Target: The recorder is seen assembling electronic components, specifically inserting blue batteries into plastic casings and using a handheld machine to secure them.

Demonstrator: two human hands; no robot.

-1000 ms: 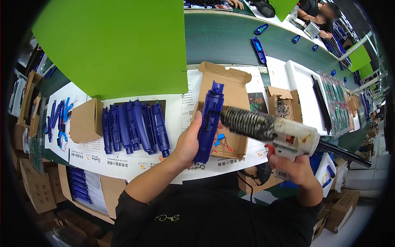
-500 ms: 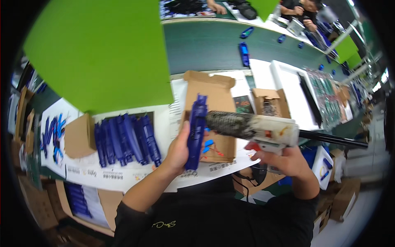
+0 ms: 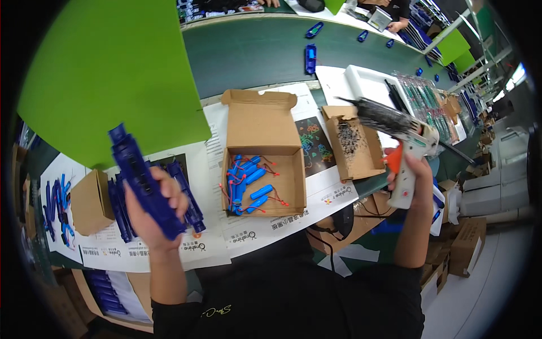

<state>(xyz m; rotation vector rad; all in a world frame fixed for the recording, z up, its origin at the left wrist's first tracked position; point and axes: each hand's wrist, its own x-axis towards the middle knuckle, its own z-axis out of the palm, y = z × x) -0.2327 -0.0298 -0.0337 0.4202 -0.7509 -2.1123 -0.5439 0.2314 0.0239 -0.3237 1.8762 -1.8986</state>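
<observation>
My left hand [image 3: 153, 217] is closed round a long dark blue plastic housing [image 3: 141, 175], its hollow side facing up. It hovers over a row of similar blue housings [image 3: 189, 198] on the paper-covered bench. In my right hand [image 3: 414, 174] is a white glue gun [image 3: 415, 148] with an orange trigger and a dark, crusted front. Its nozzle points left, above a small carton of dark bits [image 3: 353, 144]; a black stick comes out of its rear. Between my hands stands an open cardboard box [image 3: 265, 150] with several blue battery cells [image 3: 251, 178] on red leads.
A tall green panel [image 3: 107, 73] rises at the left behind the housings. Beyond the bench runs a dark green conveyor [image 3: 243, 53] carrying blue parts. White foam trays [image 3: 361, 79] and bagged circuit boards [image 3: 423, 101] lie at right. Other people's hands [image 3: 398, 25] show at the far side.
My left hand has carried the blue housing left, away from the glue gun and over the row. My right hand has drawn the glue gun right and tilted it, uncovering the cell box.
</observation>
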